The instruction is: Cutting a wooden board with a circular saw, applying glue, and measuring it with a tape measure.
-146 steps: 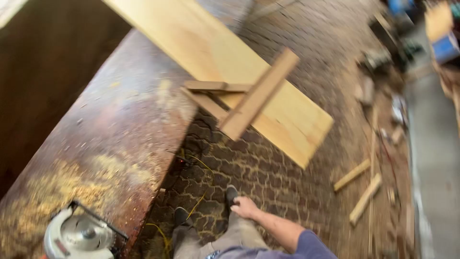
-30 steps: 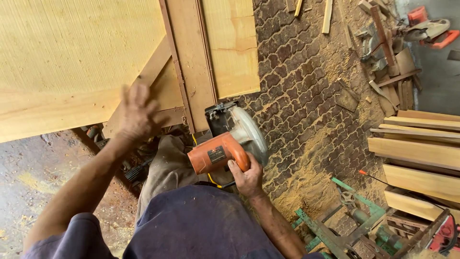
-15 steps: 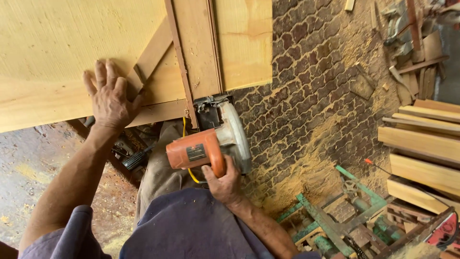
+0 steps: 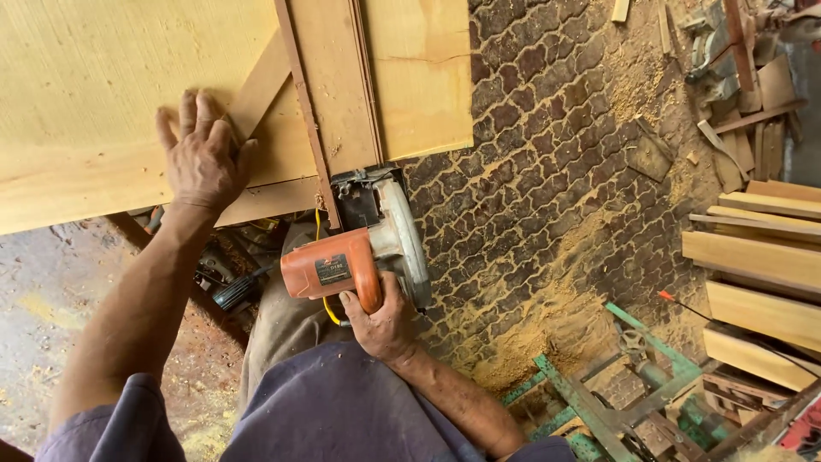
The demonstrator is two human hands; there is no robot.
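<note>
My left hand (image 4: 203,156) lies flat with fingers spread on a large pale wooden board (image 4: 94,94), beside a diagonal brace. My right hand (image 4: 382,321) grips the handle of an orange circular saw (image 4: 363,248). The saw's base sits at the near edge of the board, against a straight wooden guide strip (image 4: 306,111) that runs away from me. Its round blade guard hangs off the board's edge on the right.
Patterned paving (image 4: 547,171) covered in sawdust lies to the right. Stacked planks (image 4: 761,265) are at the right edge, a green metal frame (image 4: 599,402) below them, scrap wood (image 4: 735,77) at the top right. A black tool (image 4: 231,287) lies under the board.
My left hand came down from mid-air and now presses flat on the board. The saw moved up to the board's edge against the guide strip.
</note>
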